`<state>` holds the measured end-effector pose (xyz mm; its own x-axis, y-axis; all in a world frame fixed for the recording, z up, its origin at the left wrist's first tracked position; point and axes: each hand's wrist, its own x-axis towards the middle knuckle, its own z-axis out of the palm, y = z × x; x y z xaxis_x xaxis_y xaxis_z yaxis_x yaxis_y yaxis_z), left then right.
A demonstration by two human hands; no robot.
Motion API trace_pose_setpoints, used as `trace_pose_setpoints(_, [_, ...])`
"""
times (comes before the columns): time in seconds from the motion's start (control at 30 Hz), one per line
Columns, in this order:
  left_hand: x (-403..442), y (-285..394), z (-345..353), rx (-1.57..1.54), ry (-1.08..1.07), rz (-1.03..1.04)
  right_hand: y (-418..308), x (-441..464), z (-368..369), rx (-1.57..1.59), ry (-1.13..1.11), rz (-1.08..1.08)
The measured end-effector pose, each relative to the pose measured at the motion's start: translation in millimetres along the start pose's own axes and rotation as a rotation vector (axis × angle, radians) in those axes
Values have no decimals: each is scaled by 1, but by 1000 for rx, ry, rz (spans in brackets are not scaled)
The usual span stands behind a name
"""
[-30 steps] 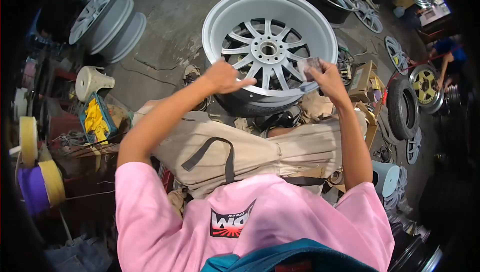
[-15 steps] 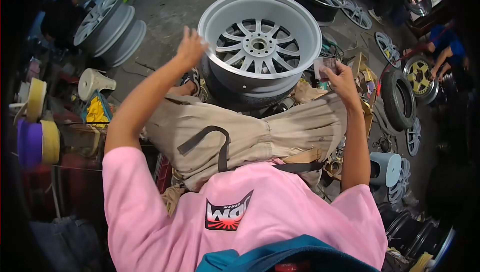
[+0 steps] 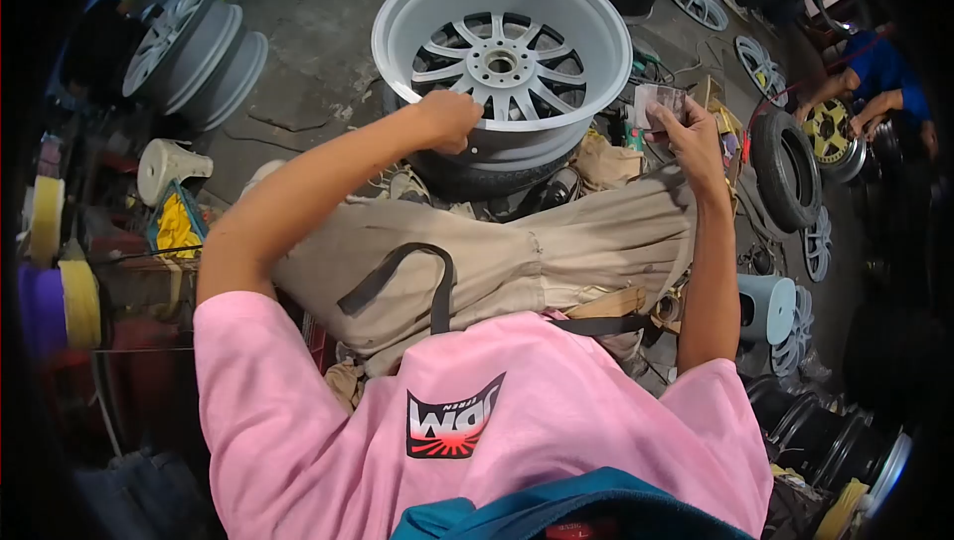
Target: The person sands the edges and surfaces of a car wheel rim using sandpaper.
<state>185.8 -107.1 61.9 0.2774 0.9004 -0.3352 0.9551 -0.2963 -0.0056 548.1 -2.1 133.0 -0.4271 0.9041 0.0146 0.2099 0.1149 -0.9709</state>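
A large grey wheel rim (image 3: 517,150) lies face up in front of my knees, on top of a dark tyre. My left hand (image 3: 449,123) is at the rim's near edge with its fingers curled in; whether anything is between them is hidden. Off the rim's right side, my right hand (image 3: 688,131) pinches a small, partly clear flat piece (image 3: 660,103) with reddish-brown marks between thumb and fingers, raised above the floor.
Grey rims (image 3: 214,63) stand at the left, near a cream stool (image 3: 171,167). Purple and yellow rolls lie lower left. On the right are a tyre (image 3: 785,170), a blue-grey stool (image 3: 765,308) and a co-worker in blue (image 3: 879,68) holding a gold-centred wheel (image 3: 829,133).
My left hand swung up and left off the rim, then came back to its near edge with the fingers curled. My right hand moved right and up with the small piece.
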Motion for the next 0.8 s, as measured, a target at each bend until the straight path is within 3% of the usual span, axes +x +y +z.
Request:
trace_pose_setpoints(0.07, [-7,-19,4,-148,52,94,-2,-2,5,-50,-52,34])
trace_pose_setpoints(0.27, [-31,-94,30,256,218,1,8,-4,72,-383,-473,30])
trace_pose_setpoints(0.37, [-25,-77,29,413,148,-30,19,-4,112,-578,-660,30])
trace_pose_setpoints(0.5, [-26,-44,24,285,239,62,37,0,137,-636,-782,-109])
trace_pose_setpoints(0.57, [-22,-38,18,168,220,77,12,15,147,-615,-853,-63])
trace_pose_setpoints(0.63, [-27,-46,-1,4,228,128,-3,27,155,-324,-775,86])
trace_pose_setpoints(0.7, [-25,-55,-23,-645,128,124,-18,46,166,-148,-613,38])
trace_pose_setpoints(0.77, [-32,-69,-42,-934,85,154,-40,68,176,-215,-565,120])
trace_pose_setpoints(0.8, [-37,-75,-42,-1045,169,176,-40,78,182,-155,-509,90])
